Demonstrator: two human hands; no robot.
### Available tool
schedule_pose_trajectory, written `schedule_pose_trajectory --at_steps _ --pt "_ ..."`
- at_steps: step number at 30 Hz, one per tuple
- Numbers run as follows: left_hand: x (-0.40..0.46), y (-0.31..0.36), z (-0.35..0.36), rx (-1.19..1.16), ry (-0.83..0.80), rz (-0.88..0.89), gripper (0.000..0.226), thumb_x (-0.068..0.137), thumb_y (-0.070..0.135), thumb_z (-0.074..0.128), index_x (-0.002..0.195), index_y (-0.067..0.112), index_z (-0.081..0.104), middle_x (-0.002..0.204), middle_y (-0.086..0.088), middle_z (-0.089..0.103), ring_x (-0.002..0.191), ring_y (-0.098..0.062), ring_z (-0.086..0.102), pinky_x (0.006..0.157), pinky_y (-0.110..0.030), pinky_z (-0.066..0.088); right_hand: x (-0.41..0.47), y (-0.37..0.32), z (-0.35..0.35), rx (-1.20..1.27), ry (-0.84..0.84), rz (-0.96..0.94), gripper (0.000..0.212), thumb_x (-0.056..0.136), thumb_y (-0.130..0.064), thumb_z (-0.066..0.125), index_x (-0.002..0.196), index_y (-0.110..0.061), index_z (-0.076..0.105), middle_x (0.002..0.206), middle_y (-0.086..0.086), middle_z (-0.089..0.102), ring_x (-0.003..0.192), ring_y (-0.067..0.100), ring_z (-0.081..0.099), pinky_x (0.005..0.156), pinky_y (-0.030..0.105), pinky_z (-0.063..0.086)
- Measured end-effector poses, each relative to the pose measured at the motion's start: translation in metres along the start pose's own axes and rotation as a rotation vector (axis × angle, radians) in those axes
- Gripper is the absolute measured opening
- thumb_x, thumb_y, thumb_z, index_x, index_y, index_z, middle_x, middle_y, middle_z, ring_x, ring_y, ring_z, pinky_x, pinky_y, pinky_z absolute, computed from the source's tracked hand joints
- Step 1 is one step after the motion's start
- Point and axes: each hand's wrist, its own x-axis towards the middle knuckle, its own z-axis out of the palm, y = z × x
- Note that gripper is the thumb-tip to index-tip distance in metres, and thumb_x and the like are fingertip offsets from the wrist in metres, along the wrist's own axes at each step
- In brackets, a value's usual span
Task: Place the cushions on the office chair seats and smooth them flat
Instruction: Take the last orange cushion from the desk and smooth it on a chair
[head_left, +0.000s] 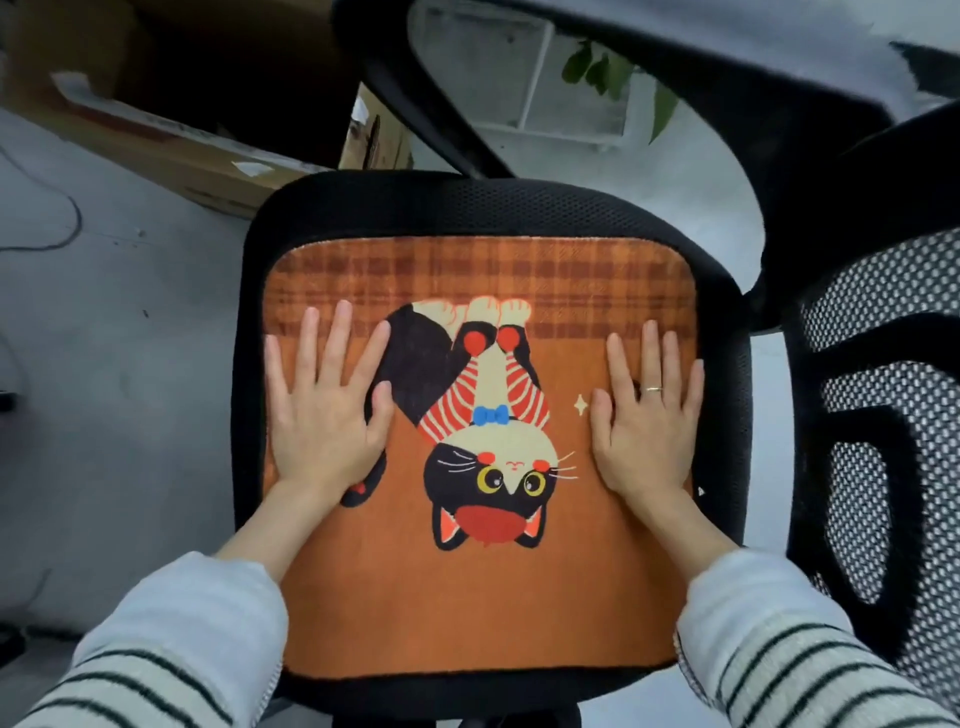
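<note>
Lying flat on the black mesh office chair seat (498, 208) is a soft orange square cushion with a cat picture (483, 597). The left hand (324, 415) and right hand (647, 415) press it, palms down, fingers spread wide.

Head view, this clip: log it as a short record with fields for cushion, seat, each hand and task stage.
cushion: orange cat-print cushion, lying flat on the seat, plaid band at the far edge
seat: black mesh office chair seat, its rim showing around the cushion
left hand: left hand, palm down, fingers spread, on the cushion's left part
right hand: right hand, palm down on the right part, ring on one finger
nearby: second mesh chair at the right
stage: cushion placed, smoothing under way
</note>
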Motion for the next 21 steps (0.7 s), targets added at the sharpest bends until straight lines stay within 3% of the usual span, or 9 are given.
schedule_pose_trajectory --at_steps 7,15,19,21 --pt "-0.045 0.011 -0.006 -0.089 -0.058 -0.128 0.055 0.093 0.036 0.027 0.146 0.025 0.025 0.156 -0.009 0.015 0.145 -0.031 0.009 0.115 -0.055 0.002 -0.033 0.004 -0.009 0.070 -0.027 0.005 0.053 0.095 -0.034 0.029 0.147 -0.018 0.028 0.155 0.011 0.024 0.144 0.026 0.014 0.117 0.044 0.002" --pt "-0.084 0.024 0.016 -0.021 -0.081 -0.152 0.057 0.092 0.036 0.024 0.147 0.026 0.013 0.156 -0.011 0.015 0.143 -0.034 0.007 0.113 -0.057 -0.002 -0.066 0.005 0.012 -0.039 -0.018 0.000 0.058 0.092 -0.032 0.031 0.146 -0.016 0.018 0.154 0.014 0.026 0.142 0.029 0.014 0.115 0.049 0.003" --pt "-0.088 0.041 0.001 -0.121 -0.117 -0.195 0.056 0.093 0.033 0.025 0.148 0.026 0.016 0.157 -0.010 0.010 0.145 -0.034 0.003 0.110 -0.066 0.000 -0.071 -0.027 -0.007 0.072 -0.060 0.105 0.058 0.094 -0.035 0.028 0.149 -0.017 0.022 0.157 0.011 0.018 0.146 0.031 0.012 0.115 0.057 0.003" --pt "-0.092 0.062 -0.003 -0.198 -0.133 -0.124 0.054 0.093 0.033 0.024 0.147 0.027 0.019 0.158 -0.007 0.010 0.145 -0.029 0.000 0.110 -0.066 -0.002 -0.080 -0.054 -0.008 0.111 -0.091 -0.002 0.056 0.094 -0.037 0.030 0.148 -0.022 0.025 0.156 0.009 0.022 0.145 0.030 0.016 0.113 0.058 0.002"
